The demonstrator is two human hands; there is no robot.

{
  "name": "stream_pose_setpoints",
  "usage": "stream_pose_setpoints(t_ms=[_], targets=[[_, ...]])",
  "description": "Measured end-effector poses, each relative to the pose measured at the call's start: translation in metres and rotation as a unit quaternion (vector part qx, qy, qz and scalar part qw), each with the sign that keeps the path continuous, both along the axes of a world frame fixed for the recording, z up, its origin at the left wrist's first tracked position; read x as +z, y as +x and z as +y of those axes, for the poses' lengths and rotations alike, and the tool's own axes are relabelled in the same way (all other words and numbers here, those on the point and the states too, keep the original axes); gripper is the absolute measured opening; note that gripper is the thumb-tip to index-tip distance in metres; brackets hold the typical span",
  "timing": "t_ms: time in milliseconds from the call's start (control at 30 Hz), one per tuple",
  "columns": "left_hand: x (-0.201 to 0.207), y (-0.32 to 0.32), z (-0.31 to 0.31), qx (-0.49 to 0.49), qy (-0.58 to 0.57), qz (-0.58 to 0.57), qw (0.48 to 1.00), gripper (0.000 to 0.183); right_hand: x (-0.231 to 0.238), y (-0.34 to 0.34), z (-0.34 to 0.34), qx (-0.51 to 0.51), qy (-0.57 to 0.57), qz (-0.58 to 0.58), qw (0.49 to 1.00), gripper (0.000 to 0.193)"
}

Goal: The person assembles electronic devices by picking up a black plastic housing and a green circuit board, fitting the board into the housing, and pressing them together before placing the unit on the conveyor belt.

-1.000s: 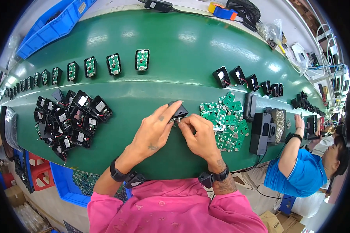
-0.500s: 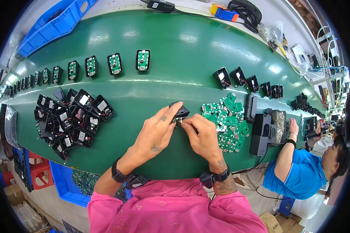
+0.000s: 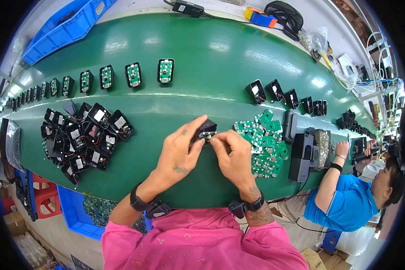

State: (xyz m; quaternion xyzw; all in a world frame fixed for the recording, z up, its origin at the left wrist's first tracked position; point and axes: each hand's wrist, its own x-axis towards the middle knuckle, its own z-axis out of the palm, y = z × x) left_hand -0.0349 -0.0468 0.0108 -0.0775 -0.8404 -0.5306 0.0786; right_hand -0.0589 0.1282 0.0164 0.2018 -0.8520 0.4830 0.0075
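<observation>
My left hand (image 3: 181, 147) is closed round a small black plastic housing (image 3: 207, 126) above the middle of the green bench. At the housing's near edge shows a small circuit board (image 3: 207, 135), partly hidden by my fingers. My right hand (image 3: 232, 152) pinches the board's right end between thumb and fingertips. Just right of that hand lies a loose pile of green circuit boards (image 3: 267, 141). Left of my hands, a heap of black housings (image 3: 83, 137) with wires rests on the bench.
Housings fitted with boards (image 3: 133, 74) stand in a row at the far left. Open housings with red wires (image 3: 256, 92) line the far right. Beside the board pile stand a black device (image 3: 303, 155) and a container of small parts (image 3: 321, 146). A co-worker (image 3: 346, 193) sits at right.
The housing has turned in my left hand, so the board at its near edge shows more. My right fingertips have shifted slightly onto the board. The co-worker's near hand has moved slightly.
</observation>
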Motion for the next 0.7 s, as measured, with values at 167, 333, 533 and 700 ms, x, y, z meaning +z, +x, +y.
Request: stream_pose_setpoints(t_ms=[167,333,533,700], targets=[[0.02,-0.002,-0.007,0.003,0.367,-0.136,0.92,0.052,0.001,-0.001,-0.005,-0.067,-0.064,-0.02,0.995,0.015],[0.007,-0.004,-0.01,-0.025,0.305,-0.111,0.946,0.062,-0.01,0.0,-0.002,-0.029,-0.194,-0.101,0.975,0.011],[0.003,-0.005,-0.006,-0.027,0.232,-0.061,0.97,0.068,0.006,0.003,-0.012,0.006,-0.277,-0.13,0.952,0.011],[0.022,-0.006,-0.029,-0.099,0.281,-0.18,0.938,0.073,0.018,-0.022,0.0,0.005,-0.047,-0.068,0.997,0.022]])
